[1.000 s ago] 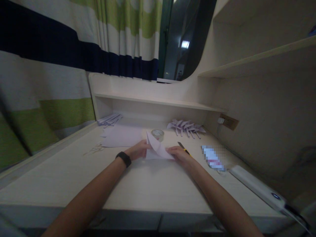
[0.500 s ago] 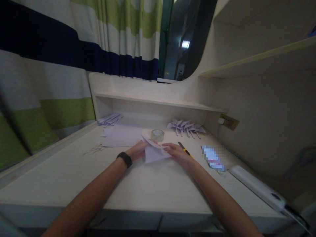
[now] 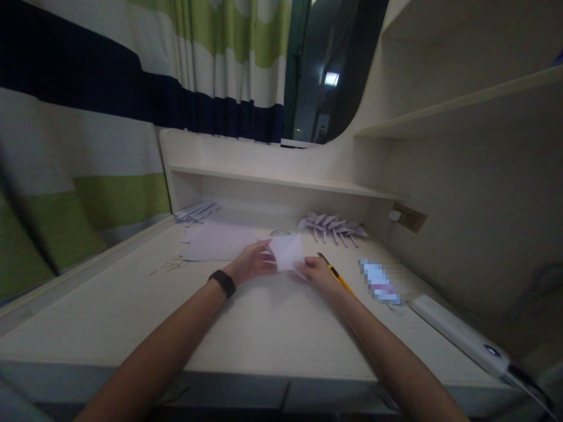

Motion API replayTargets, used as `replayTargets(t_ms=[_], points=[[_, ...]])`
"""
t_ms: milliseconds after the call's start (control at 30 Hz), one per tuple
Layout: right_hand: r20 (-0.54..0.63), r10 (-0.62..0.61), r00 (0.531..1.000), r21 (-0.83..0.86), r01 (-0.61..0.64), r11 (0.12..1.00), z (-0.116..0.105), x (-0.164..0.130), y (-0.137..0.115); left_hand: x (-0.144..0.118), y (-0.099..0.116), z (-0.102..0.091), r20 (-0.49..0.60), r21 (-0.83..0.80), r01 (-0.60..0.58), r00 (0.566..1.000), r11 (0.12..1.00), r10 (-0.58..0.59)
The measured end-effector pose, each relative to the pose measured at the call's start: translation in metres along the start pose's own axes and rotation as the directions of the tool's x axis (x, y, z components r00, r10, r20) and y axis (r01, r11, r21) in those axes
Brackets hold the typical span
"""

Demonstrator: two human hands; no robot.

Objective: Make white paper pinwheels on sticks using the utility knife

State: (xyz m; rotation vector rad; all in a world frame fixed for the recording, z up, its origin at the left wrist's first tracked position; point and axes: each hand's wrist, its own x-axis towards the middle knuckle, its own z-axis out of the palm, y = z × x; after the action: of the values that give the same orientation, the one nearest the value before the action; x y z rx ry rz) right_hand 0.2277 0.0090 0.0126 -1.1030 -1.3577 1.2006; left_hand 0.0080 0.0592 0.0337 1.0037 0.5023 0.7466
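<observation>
Between my hands a small piece of white paper (image 3: 288,251) is held up over the desk, its flat face toward me. My left hand (image 3: 254,259) pinches its left edge, thumb at the upper corner. On the lower right corner the fingers of my right hand (image 3: 314,271) are closed. Behind the paper, a roll of clear tape (image 3: 280,233) is mostly hidden. A yellow and black utility knife (image 3: 336,274) lies right beside my right hand, partly covered by the wrist.
White sheets (image 3: 220,240) and rolled paper sticks (image 3: 196,212) lie at the back left, with rubber bands (image 3: 169,265) nearby. Several paper pinwheels (image 3: 332,225) rest at the back right. On the right are a phone (image 3: 380,282) and a white power strip (image 3: 460,334).
The paper has turned from a loosely bent, tilted piece to a flatter, raised square that now covers most of the tape roll. My left fingers have shifted to its left edge.
</observation>
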Motion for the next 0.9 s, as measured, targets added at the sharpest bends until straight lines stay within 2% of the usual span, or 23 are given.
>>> replayTargets(t_ms=[133,300,400,533,600,767,900], points=[[-0.025,0.025,0.999,0.092,-0.023,0.995,-0.005,0.006,0.006,-0.007,0.005,0.003,0.11,0.112,-0.018,0.994,0.994,0.006],[0.077,0.047,0.996,0.148,-0.058,0.987,-0.012,0.003,0.002,-0.011,0.001,0.008,0.047,0.425,-0.12,0.993,0.897,0.111],[0.127,0.064,0.99,0.134,-0.081,0.988,-0.013,0.002,0.004,-0.011,-0.003,0.01,0.022,0.505,-0.107,0.994,0.857,0.111],[0.173,0.075,0.982,0.088,-0.091,0.992,-0.012,0.003,0.01,-0.01,-0.009,0.011,-0.011,0.53,-0.124,0.988,0.839,0.153],[0.136,0.068,0.988,0.093,-0.081,0.992,-0.012,0.005,0.01,-0.008,-0.011,0.011,-0.03,0.519,-0.135,0.984,0.844,0.175],[-0.108,0.006,0.994,0.036,-0.002,0.999,-0.013,0.007,0.002,-0.004,-0.013,0.006,-0.078,0.508,-0.119,0.98,0.853,0.184],[-0.149,-0.134,0.98,-0.075,0.124,0.989,-0.012,0.008,-0.002,-0.001,-0.014,0.004,-0.129,0.515,-0.1,0.973,0.851,0.192]])
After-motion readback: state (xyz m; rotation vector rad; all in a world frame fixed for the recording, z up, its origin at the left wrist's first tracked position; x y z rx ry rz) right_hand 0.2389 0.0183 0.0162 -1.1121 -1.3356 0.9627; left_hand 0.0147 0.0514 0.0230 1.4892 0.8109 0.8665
